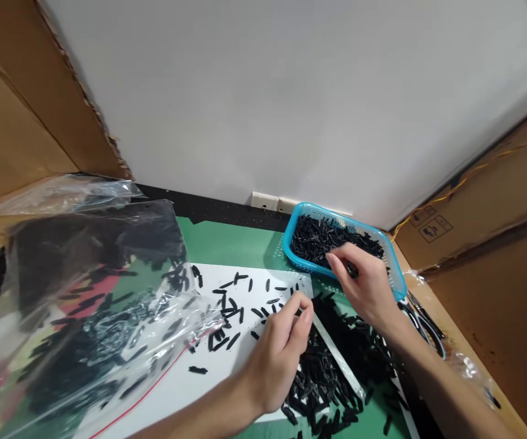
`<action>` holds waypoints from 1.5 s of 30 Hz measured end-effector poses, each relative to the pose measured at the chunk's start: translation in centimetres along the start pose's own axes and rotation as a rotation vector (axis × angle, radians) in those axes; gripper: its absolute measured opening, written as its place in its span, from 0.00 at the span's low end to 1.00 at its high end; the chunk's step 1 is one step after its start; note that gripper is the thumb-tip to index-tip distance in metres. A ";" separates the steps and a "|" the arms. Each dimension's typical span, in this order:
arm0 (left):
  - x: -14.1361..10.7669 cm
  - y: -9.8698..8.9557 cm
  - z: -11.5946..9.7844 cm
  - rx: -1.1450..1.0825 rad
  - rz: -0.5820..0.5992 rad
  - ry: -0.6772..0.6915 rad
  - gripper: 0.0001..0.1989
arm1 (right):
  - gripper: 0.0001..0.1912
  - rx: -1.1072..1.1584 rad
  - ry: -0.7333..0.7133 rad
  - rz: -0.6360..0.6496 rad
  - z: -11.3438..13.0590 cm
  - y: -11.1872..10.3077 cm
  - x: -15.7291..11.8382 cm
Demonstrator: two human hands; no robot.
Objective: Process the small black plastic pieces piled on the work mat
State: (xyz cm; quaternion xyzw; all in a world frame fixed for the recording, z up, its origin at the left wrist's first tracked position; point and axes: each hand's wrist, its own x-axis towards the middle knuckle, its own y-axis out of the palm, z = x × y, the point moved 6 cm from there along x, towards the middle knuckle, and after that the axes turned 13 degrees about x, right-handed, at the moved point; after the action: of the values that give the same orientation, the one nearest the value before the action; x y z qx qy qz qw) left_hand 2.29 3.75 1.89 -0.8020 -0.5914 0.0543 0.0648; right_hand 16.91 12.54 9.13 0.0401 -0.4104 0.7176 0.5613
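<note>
Thumb and fingers of my left hand [284, 350] are pinched together above the right part of a white sheet [172, 390]; what they hold, if anything, is too small or hidden to make out. Curled over the front rim of a blue plastic basket [286, 241] is my right hand [366, 283], its fingertips closed, and I cannot make out anything between them. Small, narrow black pieces [311, 235] fill the basket. More loose black pieces [231, 311] are scattered on the sheet, and a dense pile of black pieces [318, 372] lies beside and below my left hand.
A clear zip bag [121, 366] with a red seal, black pieces showing at it, covers the left side. A pale strip [339, 356] crosses the pile. Scissors [423, 323] lie at the right. Cardboard [478, 225] flanks both sides; a white wall [263, 110] stands behind.
</note>
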 end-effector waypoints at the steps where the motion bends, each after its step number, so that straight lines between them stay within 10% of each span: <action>1: -0.1 0.0 0.0 -0.011 -0.012 0.005 0.20 | 0.04 -0.023 -0.004 0.007 -0.1 0.2 0.9; 6: -0.4 0.0 0.4 -0.102 -0.050 -0.011 0.20 | 0.07 -0.054 -0.066 0.079 0.9 1.7 0.8; 13: 0.1 -0.6 1.9 -0.372 -0.171 -0.156 0.19 | 0.06 -0.004 -0.593 0.115 5.2 5.0 -7.4; 27: 0.3 1.0 0.8 -0.648 -0.021 -0.306 0.18 | 0.14 -0.060 -0.619 0.203 6.9 5.3 -9.0; 36: 0.8 0.0 1.0 -0.366 0.055 -0.168 0.18 | 0.06 0.647 0.227 -0.086 0.8 2.4 -6.6; 45: 0.3 -0.2 0.8 0.113 0.018 0.026 0.21 | 0.06 0.849 0.359 -0.030 -0.7 3.0 -6.4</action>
State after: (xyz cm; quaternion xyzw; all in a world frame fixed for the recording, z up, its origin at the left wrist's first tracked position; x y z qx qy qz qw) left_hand 2.03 4.14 1.16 -0.8030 -0.5792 0.0776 0.1175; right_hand 16.98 7.95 3.75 0.1476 0.0240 0.8094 0.5678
